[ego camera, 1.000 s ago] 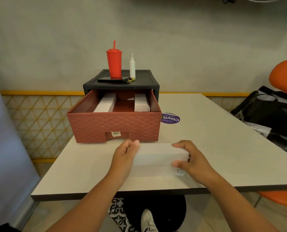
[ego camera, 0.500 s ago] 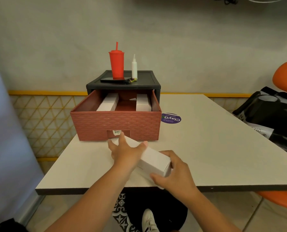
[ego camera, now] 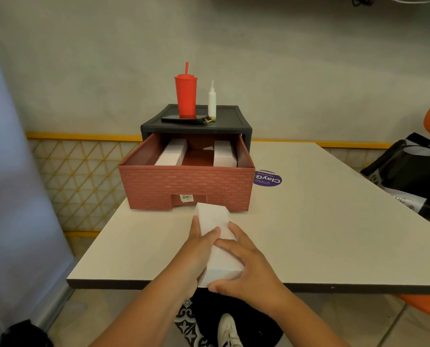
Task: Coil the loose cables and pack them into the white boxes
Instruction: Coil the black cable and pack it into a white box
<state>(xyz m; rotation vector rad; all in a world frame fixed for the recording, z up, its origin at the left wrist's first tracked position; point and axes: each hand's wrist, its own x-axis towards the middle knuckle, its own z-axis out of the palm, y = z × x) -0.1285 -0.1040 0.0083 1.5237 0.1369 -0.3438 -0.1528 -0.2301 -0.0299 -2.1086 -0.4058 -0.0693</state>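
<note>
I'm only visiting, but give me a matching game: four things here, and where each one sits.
1 red tumbler
2 white box
3 purple sticker
4 black bag

a stuck flat on the table
b on the black drawer unit
c beyond the table's right side
d gripped at the table's near edge

Pairs: 1-b, 2-d, 3-a, 4-c

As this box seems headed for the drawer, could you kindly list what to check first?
1. Grip of left hand and right hand on the white box: ok.
2. White box closed: ok.
3. Coiled cable inside it: cannot tell.
4. Brick-pattern drawer pulled open: ok.
5. Free gap between the left stored box and right stored box: ok.
</note>
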